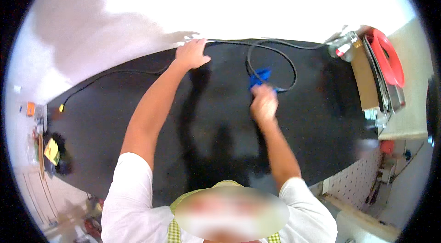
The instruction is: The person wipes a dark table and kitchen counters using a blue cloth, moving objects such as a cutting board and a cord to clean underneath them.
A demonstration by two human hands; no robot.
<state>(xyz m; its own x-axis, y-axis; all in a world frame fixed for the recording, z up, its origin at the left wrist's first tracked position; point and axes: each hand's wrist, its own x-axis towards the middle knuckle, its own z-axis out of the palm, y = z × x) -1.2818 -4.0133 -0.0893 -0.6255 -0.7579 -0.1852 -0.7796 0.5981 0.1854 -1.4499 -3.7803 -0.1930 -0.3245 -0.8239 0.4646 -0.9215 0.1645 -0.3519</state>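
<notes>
My right hand (264, 103) grips a crumpled blue cloth (260, 77) over the black countertop (224, 105), blurred by motion. A loop of black cable (295, 71) lies around and just beyond the cloth. At the back edge, my left hand (193, 53) reaches to the wall with its thumb apart from the fingers. The cable meets the fingertips there; whether they hold it is hidden. From that hand the cable runs left along the counter to a yellow end (61, 107), and right towards a glass jar (344, 46).
At the right end stand a brown board (365, 77), trays on edge and a red ring-shaped plastic item (387, 59). A yellow cloth or sponge (52, 151) sits at the left end beside a dark object. A white wall (241, 2) borders the back edge.
</notes>
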